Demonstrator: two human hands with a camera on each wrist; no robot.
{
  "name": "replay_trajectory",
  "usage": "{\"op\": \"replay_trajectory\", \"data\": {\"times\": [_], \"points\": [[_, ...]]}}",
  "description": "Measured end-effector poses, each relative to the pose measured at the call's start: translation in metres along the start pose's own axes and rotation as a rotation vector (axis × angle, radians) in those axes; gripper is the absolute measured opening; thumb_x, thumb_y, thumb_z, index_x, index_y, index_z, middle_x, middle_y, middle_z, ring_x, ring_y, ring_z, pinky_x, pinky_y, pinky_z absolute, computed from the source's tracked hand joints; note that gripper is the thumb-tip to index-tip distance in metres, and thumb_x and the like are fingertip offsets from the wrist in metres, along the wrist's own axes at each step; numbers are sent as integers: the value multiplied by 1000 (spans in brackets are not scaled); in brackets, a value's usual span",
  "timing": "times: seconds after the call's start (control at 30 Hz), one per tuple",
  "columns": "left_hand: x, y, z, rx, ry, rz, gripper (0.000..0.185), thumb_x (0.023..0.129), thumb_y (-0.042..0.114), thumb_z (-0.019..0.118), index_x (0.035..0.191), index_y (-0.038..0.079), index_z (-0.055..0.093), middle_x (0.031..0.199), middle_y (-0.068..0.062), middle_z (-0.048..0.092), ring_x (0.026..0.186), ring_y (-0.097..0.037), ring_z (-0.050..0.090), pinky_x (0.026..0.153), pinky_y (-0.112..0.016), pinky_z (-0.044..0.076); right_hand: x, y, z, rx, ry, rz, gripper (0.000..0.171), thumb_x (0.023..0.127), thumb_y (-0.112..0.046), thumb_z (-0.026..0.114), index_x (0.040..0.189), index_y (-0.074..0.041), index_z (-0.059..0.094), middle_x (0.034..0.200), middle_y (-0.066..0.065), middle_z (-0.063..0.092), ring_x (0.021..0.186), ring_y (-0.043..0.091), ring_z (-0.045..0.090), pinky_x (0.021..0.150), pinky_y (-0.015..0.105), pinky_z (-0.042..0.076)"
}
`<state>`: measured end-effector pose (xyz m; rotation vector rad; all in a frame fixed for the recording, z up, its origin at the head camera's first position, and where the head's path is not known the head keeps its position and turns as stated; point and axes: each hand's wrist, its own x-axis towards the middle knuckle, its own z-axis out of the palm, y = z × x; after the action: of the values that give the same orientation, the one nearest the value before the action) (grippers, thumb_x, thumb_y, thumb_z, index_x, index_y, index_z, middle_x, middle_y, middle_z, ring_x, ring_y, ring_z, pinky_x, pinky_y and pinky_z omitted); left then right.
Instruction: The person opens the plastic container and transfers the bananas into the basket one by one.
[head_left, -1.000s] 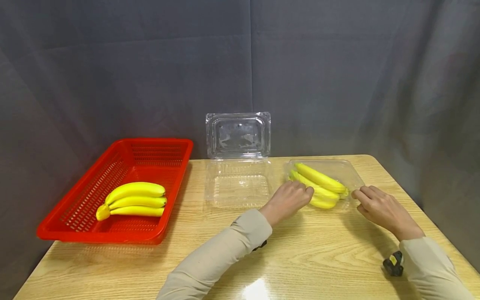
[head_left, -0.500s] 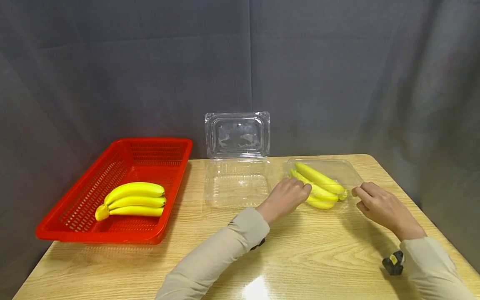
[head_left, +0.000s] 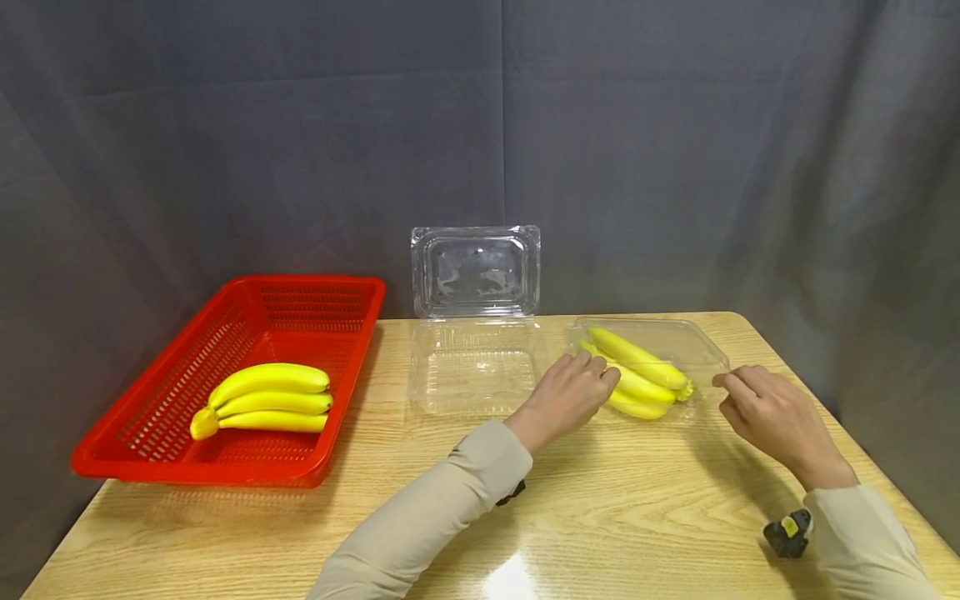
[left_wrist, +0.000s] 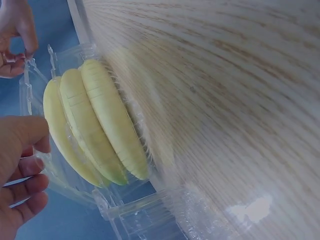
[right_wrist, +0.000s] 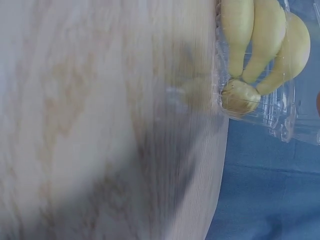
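A bunch of yellow bananas lies in the right-hand clear plastic clamshell box. The box's lid slants over the fruit, partly open, its front edge raised above the base. My left hand pinches the lid's front edge near its left corner; in the left wrist view its thumb and index finger meet that edge, the other fingers curled loosely. At the right corner, my right hand pinches the lid between thumb and forefinger. The right wrist view shows the bananas' stem end inside the base, with only a sliver of a hand at its edge.
A second clear clamshell stands open left of the box, lid upright. On the table's left is a red perforated basket holding another bunch of bananas. A dark curtain hangs behind the wooden table.
Both hands keep their pinch on the lid. They have drifted slightly apart, left hand leftward and right hand rightward, and a little upward with the lid's edge. The bananas stay in place.
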<state>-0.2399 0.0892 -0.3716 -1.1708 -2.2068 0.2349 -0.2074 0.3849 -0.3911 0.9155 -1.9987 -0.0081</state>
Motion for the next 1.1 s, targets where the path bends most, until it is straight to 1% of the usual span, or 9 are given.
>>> {"op": "replay_trajectory", "data": {"times": [0.13,0.27,0.37,0.47,0.57,0.77,0.8,1.0,1.1], "points": [[-2,-2,0,-25,-1,-13,12,93,6,56,90,16,62,85,3,61,72,-11,47,59,-19,37,-1,-1,-1,-15,26,40,33,91,-13,33,86,3,62,77,10,59,57,25,52,45,38,40],[-3,-4,1,-53,-7,-25,11,95,9,57,95,15,66,91,3,65,79,-11,53,67,-19,44,-3,-1,-3,-41,46,93,34,90,-17,35,84,2,62,76,10,61,56,27,53,44,41,40],[-4,-6,1,-71,-3,-28,10,96,11,58,97,14,68,94,3,67,82,-11,55,72,-20,46,-5,-1,-3,-67,60,143,34,89,-20,37,85,1,63,77,11,62,57,31,55,43,44,39],[-5,-7,1,-75,12,-29,11,96,11,57,96,14,68,92,3,66,80,-11,55,69,-20,46,-6,-1,-4,-79,62,180,35,89,-24,40,86,1,64,77,12,63,62,34,57,44,45,37],[-6,-9,1,-84,27,-36,11,96,10,58,96,14,68,91,2,65,79,-11,54,65,-19,44,-6,-2,-5,-81,45,199,36,91,-27,41,86,0,64,78,12,64,66,35,58,46,45,38],[-9,-11,2,-128,41,-56,12,95,8,58,94,14,68,93,2,65,81,-12,56,63,-20,42,-8,-3,-9,-91,-46,207,40,96,-34,43,86,-1,65,78,13,66,70,35,60,50,45,43],[-9,-11,3,-135,44,-58,12,96,8,58,94,14,68,94,2,65,82,-12,56,65,-20,44,-9,-3,-10,-91,-58,210,42,97,-35,43,87,-1,65,78,13,66,70,34,60,50,44,44],[-11,-12,4,-145,76,-59,10,96,17,60,95,13,70,94,2,66,81,-12,57,66,-21,45,-10,-4,-10,-83,-45,238,46,98,-39,45,86,0,66,79,13,66,71,34,61,52,46,45],[-11,-12,4,-151,74,-63,13,95,22,63,97,12,71,96,2,66,82,-12,57,65,-20,44,-11,-4,-10,-83,-40,259,47,98,-40,46,85,0,67,79,14,66,72,35,61,54,47,45]]}}
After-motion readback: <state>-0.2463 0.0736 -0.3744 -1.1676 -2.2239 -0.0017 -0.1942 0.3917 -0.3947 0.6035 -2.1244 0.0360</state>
